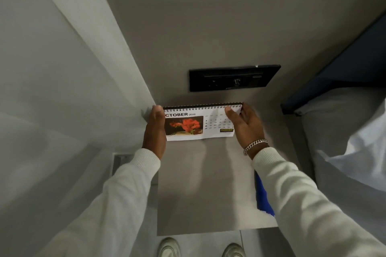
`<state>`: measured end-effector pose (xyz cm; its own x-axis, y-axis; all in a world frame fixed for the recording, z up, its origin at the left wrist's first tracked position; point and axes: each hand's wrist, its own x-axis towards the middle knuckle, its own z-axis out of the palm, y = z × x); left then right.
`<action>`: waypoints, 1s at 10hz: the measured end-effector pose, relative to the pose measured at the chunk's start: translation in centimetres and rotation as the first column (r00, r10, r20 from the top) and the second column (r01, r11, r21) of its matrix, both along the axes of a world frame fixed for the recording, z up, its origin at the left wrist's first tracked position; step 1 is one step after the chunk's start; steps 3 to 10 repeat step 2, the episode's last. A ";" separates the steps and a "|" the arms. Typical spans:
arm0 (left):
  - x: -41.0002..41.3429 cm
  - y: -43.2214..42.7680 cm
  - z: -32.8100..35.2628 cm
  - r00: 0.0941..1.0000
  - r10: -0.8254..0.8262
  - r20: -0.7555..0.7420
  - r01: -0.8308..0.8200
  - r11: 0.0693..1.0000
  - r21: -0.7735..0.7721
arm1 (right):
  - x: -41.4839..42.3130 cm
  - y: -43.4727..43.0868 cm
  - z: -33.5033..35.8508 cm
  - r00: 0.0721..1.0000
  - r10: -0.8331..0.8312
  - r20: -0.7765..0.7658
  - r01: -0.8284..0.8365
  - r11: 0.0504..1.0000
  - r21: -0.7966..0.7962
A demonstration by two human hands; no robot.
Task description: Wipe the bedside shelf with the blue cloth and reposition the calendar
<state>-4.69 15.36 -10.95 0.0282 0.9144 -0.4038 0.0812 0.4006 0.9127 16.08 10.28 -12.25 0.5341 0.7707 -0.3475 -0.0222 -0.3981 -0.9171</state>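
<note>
A spiral-bound desk calendar (200,124) showing October and a red flower picture stands at the back of the grey bedside shelf (204,190), close to the wall. My left hand (154,129) grips its left edge. My right hand (244,125) grips its right edge, thumb on the front page near the top corner. The blue cloth (263,196) lies at the shelf's right edge, partly hidden under my right sleeve.
A black switch and socket panel (234,78) sits on the wall just above the calendar. A bed with white bedding (344,142) and a dark headboard (344,64) borders the shelf on the right. A white wall (62,89) closes the left side. My shoes (169,247) show below.
</note>
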 end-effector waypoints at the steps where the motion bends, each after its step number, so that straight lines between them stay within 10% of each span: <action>1: -0.3 0.4 3.3 0.994 -0.054 -0.090 0.058 0.997 0.041 | -0.2 -0.9 4.7 0.993 -0.034 0.109 0.029 0.999 0.046; 2: -0.4 -0.7 8.7 0.952 -0.087 -0.294 0.156 0.963 0.219 | 0.1 -6.0 14.5 0.990 -0.094 0.103 0.033 0.875 0.483; 10: -0.4 -0.7 8.7 0.952 -0.087 -0.294 0.156 0.963 0.219 | 0.1 -6.0 14.5 0.990 -0.094 0.103 0.033 0.875 0.483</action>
